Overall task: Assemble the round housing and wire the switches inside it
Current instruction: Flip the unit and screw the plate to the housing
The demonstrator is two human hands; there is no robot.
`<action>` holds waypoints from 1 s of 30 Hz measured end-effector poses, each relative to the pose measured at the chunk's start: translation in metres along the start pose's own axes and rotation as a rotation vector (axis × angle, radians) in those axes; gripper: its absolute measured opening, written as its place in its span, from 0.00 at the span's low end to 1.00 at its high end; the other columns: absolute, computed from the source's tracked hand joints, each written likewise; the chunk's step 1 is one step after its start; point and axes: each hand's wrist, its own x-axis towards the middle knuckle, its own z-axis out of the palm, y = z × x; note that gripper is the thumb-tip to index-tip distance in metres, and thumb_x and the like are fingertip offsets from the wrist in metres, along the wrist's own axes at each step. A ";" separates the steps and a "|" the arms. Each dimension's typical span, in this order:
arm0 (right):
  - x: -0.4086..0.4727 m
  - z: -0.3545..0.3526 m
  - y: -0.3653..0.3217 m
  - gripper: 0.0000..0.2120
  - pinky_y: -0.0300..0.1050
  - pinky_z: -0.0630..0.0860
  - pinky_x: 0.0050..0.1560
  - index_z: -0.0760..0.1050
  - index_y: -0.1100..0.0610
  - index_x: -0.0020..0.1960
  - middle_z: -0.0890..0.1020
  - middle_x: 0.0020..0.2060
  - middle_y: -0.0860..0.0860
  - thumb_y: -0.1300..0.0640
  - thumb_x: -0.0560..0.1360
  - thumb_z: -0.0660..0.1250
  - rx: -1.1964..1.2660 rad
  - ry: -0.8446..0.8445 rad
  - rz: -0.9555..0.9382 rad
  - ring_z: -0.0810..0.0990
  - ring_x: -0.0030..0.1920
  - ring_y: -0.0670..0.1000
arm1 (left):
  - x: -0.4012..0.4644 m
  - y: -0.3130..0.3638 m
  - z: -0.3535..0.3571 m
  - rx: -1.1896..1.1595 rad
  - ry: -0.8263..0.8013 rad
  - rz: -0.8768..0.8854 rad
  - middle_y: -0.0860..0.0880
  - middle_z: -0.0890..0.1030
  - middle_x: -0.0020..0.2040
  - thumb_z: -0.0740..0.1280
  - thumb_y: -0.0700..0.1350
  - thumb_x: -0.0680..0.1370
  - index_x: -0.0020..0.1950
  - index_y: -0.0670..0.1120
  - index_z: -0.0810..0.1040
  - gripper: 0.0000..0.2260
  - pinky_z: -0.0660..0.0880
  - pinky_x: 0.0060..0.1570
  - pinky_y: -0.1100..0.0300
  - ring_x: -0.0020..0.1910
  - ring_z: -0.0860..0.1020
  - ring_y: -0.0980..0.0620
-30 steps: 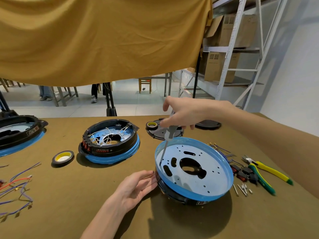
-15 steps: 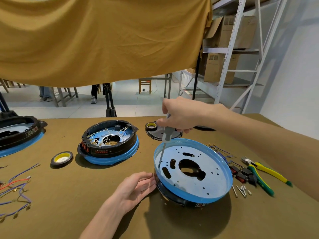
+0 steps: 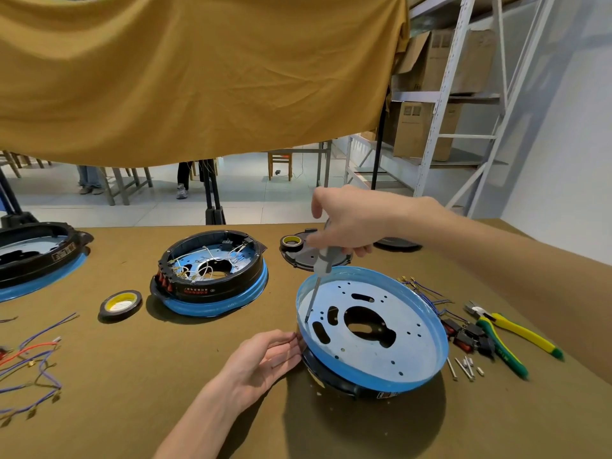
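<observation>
The housing [image 3: 372,329] lies just beyond the left hand's fingertips and directly below the right hand, its blue-rimmed metal plate facing up and tilted on the black ring beneath. A screwdriver [image 3: 320,263] is gripped near its handle top by the right hand [image 3: 344,223], fingers curled round it; its tip is set near the plate's left edge, seemingly on a screw, though the screw itself cannot be made out. The left hand [image 3: 265,359] is laid with straight fingers against the housing's left side, steadying it. Over the last second the tip has stayed at the same spot while the right hand's fingers have shifted round the handle, which suggests a screw being driven: plate and ring are likely being fastened, with wiring yet to come. To the right of the housing lie switches [image 3: 470,336], loose screws [image 3: 465,367] and pliers [image 3: 506,332]. Left of the left hand lie a finished housing [image 3: 212,276], tape [image 3: 121,304] and wires [image 3: 29,359].
</observation>
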 end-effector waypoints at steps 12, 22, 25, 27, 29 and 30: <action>0.001 0.011 -0.007 0.23 0.44 0.75 0.27 0.68 0.57 0.64 0.82 0.41 0.53 0.41 0.81 0.66 -0.110 0.052 -0.013 0.78 0.28 0.49 | 0.001 0.002 -0.003 0.017 -0.034 -0.017 0.35 0.86 0.51 0.72 0.34 0.76 0.59 0.35 0.81 0.12 0.85 0.49 0.50 0.50 0.87 0.41; 0.006 0.005 -0.002 0.24 0.40 0.76 0.26 0.62 0.53 0.66 0.82 0.40 0.54 0.51 0.77 0.73 0.058 -0.101 0.000 0.79 0.26 0.47 | 0.000 0.003 -0.001 0.026 -0.019 -0.013 0.35 0.86 0.51 0.72 0.33 0.76 0.59 0.35 0.81 0.12 0.84 0.52 0.49 0.51 0.87 0.40; 0.007 0.005 -0.003 0.21 0.44 0.78 0.26 0.65 0.56 0.64 0.82 0.40 0.54 0.50 0.79 0.71 -0.008 -0.022 -0.016 0.79 0.28 0.49 | 0.000 0.002 -0.001 0.022 -0.015 -0.006 0.35 0.86 0.51 0.72 0.33 0.76 0.60 0.35 0.80 0.13 0.84 0.52 0.48 0.50 0.87 0.40; 0.008 0.010 -0.005 0.20 0.46 0.78 0.30 0.67 0.56 0.63 0.81 0.41 0.53 0.43 0.81 0.67 -0.130 0.062 -0.021 0.78 0.30 0.49 | 0.001 0.001 -0.002 0.014 -0.004 -0.002 0.35 0.86 0.50 0.71 0.32 0.76 0.60 0.35 0.80 0.13 0.85 0.47 0.49 0.49 0.87 0.40; 0.008 0.010 -0.003 0.21 0.49 0.81 0.31 0.65 0.55 0.64 0.82 0.40 0.54 0.46 0.79 0.69 -0.021 -0.034 -0.011 0.80 0.30 0.50 | 0.002 0.002 -0.003 0.003 0.000 -0.008 0.34 0.86 0.50 0.71 0.32 0.76 0.61 0.35 0.79 0.13 0.85 0.44 0.49 0.48 0.87 0.40; 0.008 0.006 -0.002 0.23 0.47 0.81 0.30 0.64 0.55 0.65 0.83 0.39 0.54 0.50 0.78 0.72 0.050 -0.092 0.004 0.80 0.29 0.50 | 0.002 0.002 -0.003 0.003 -0.002 -0.010 0.34 0.86 0.50 0.70 0.32 0.76 0.61 0.35 0.79 0.13 0.86 0.44 0.49 0.48 0.87 0.40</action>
